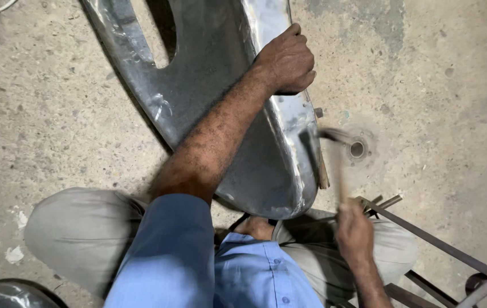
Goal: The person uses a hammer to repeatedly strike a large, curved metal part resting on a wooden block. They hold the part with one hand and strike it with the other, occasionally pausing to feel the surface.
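A curved, shiny grey metal panel [226,102] with an oval cut-out lay tilted across the concrete floor, its rounded end toward the knees. A blurred hammer [334,142] stood just beside its right edge.

The person wears a light blue button-up shirt [255,274] with short sleeves; the left sleeve [169,245] ends just above the elbow, leaving the forearm bare. Small matching buttons run down the shirt front toward six o'clock. Loose grey-beige trousers [78,234] cover both knees, the cloth smooth and faintly creased. The left hand [286,60], at one o'clock, and the right hand [354,231], at four o'clock and motion-blurred, are bare, without gloves, rings or a watch.
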